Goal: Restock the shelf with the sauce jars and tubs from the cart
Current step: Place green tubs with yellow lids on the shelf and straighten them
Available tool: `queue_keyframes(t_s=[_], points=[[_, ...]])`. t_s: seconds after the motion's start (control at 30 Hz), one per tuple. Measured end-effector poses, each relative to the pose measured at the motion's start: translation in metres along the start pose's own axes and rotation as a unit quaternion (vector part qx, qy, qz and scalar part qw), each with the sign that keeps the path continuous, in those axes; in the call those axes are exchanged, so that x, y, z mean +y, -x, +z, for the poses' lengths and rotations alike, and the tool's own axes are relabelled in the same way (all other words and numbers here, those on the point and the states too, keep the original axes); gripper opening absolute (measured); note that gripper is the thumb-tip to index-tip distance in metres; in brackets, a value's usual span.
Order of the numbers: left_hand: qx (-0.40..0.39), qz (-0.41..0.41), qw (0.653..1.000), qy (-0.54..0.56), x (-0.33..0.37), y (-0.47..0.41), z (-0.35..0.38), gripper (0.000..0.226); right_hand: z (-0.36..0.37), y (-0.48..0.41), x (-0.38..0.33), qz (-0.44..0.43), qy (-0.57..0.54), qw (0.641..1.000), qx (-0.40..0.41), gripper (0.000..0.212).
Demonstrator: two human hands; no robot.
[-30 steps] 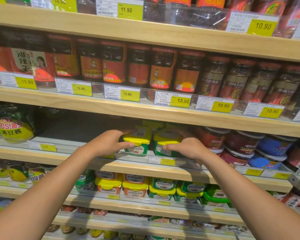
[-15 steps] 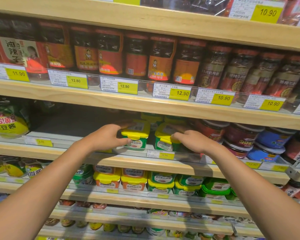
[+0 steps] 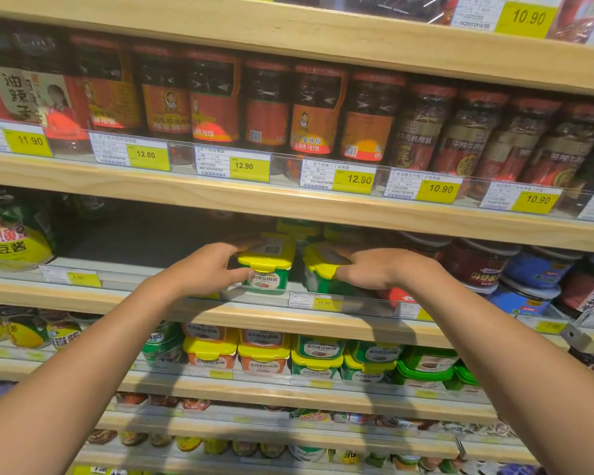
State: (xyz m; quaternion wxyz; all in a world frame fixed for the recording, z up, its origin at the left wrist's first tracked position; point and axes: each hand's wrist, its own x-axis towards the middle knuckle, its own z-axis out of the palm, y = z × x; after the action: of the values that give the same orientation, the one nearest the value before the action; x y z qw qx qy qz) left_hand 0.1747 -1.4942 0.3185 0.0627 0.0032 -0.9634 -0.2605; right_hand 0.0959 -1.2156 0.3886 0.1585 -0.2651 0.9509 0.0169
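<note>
Two yellow-lidded green tubs stand side by side, apart, near the front edge of the middle shelf (image 3: 172,305). The left hand (image 3: 213,269) grasps the left tub (image 3: 268,272), thumb on its front face and fingers curled over the lid. The right hand (image 3: 388,269) grasps the right tub (image 3: 318,269) likewise, thumb on the lid's front rim. A price label (image 3: 323,302) sits on the shelf edge just below the tubs. Red-labelled sauce jars (image 3: 316,111) line the shelf above. A green-and-yellow pouch (image 3: 11,241) lies at the middle shelf's left end.
</note>
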Motion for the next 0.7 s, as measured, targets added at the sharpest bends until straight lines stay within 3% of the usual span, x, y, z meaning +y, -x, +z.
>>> queue_keyframes(t_s=[0.13,0.27,0.33,0.47,0.53,0.6,0.7], points=[[-0.003,0.007,1.0,0.0,0.003,0.002,0.0,0.013,0.006,0.0,-0.004,-0.027,0.067,0.997,0.039,0.055],[-0.003,0.009,1.0,-0.01,0.007,0.003,-0.001,0.013,0.008,0.0,-0.01,0.014,0.097,0.993,0.059,0.073],[-0.001,0.01,1.0,-0.016,0.007,0.003,-0.001,0.015,0.007,0.001,-0.009,0.006,0.094,0.992,0.081,0.062],[0.003,0.001,1.0,-0.023,0.006,0.002,0.001,0.021,0.014,0.004,0.009,-0.05,0.004,0.978,0.201,0.042],[0.003,0.0,1.0,-0.019,0.006,0.0,0.002,0.021,0.021,0.003,0.016,-0.1,-0.022,0.975,0.2,0.039],[0.001,0.008,1.0,-0.025,0.009,-0.001,0.004,0.02,0.028,0.006,0.019,-0.136,-0.006,0.972,0.194,0.039],[0.002,0.011,0.999,-0.034,0.014,-0.006,0.01,0.024,0.041,0.012,0.018,-0.124,0.073,0.966,0.215,0.045]])
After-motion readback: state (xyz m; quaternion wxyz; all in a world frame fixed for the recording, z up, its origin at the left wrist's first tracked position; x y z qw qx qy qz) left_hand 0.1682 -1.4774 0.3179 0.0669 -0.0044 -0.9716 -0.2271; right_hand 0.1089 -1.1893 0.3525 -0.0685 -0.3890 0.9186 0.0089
